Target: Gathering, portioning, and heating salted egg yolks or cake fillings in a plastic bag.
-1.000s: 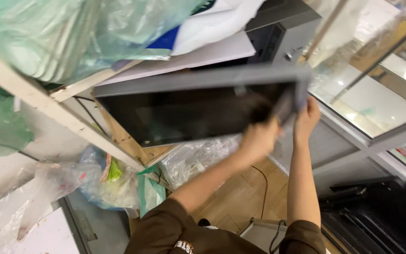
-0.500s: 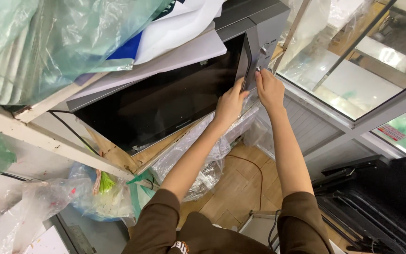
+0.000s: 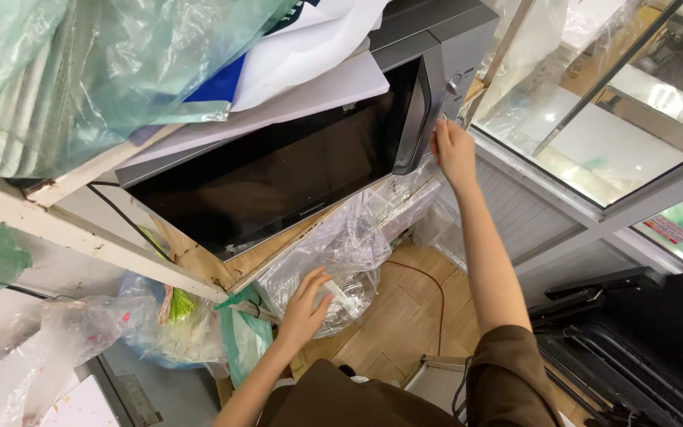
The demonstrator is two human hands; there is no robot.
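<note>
The microwave (image 3: 294, 150) sat on a wooden shelf (image 3: 199, 261), door closed, its control panel just under the right hand (image 3: 454, 149), whose fingers were loosely spread with their tips at the panel's lower edge. The left hand (image 3: 307, 304) lay open on clear plastic wrapping (image 3: 341, 253) below the shelf; bare wood floor (image 3: 405, 316) showed beneath
</note>
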